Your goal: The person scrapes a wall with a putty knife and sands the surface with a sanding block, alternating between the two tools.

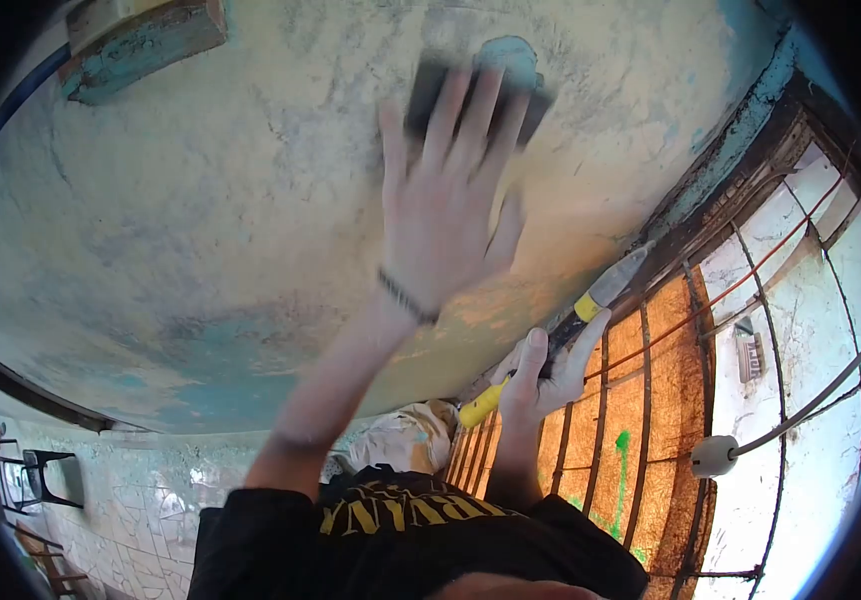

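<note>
My left hand [445,215], blurred by motion, presses flat with fingers spread against the patchy, worn painted surface [220,170]. Under its fingers is a dark rectangular sheet [430,95] that looks like sandpaper; its grit cannot be made out. Just beyond the fingertips a rounded pale-blue patch [508,58] shows. Lower and to the right, my right hand [547,382] is closed round the yellow-and-black handle of a putty knife [615,280]. Its metal blade points up and right, close to the dark edge beside the barred opening.
Thin metal bars [640,400] and an orange panel [665,370] fill the right side. A cable with a white fitting [713,456] hangs before them. A chipped blue block [145,50] juts out at upper left. Chairs [55,478] stand far off at lower left.
</note>
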